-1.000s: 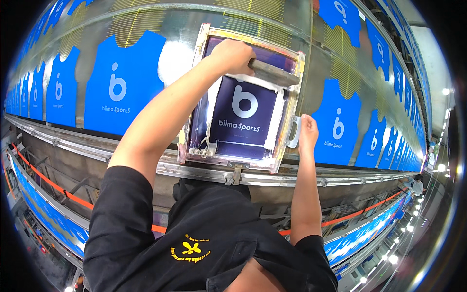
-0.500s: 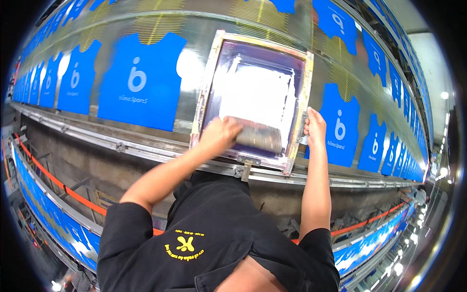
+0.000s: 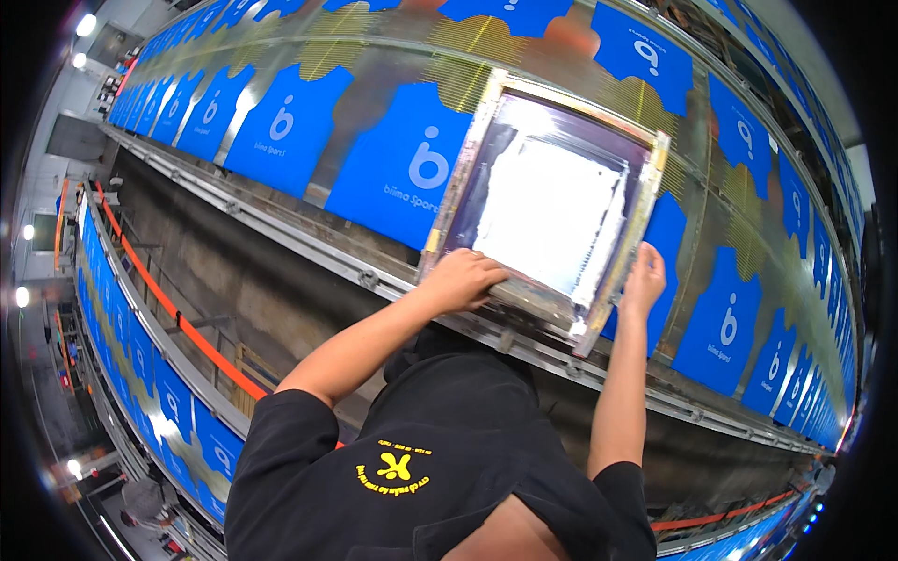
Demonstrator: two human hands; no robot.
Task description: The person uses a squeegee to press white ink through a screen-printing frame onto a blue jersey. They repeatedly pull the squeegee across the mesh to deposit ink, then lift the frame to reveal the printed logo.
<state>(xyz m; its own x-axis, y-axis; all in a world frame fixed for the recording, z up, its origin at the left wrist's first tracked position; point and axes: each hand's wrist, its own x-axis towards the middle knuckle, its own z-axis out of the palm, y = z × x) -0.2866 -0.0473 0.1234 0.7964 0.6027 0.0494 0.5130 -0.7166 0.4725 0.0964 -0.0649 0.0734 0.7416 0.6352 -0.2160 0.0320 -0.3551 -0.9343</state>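
Blue panels (image 3: pixel 385 176) flank the frame (image 3: pixel 582 111), its length slanting away rightward, left grip (image 3: pixel 465 280) holding crosswise squeegee (image 3: pixel 537 300), right grip (image 3: pixel 644 279) the handle (image 3: pixel 616 298)

Round white lamps (image 3: pixel 86 25) are shining well left of the fingers (image 3: pixel 488 268) of the left hand (image 3: pixel 458 281). Beyond those fingers, glare is whitening the framed purple mesh (image 3: pixel 582 133); fisheye distortion is bending straight edges.

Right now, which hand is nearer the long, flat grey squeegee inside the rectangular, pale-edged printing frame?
Left. The left hand grips the squeegee at its left end; the right hand is apart from it, outside the right edge of the printing frame.
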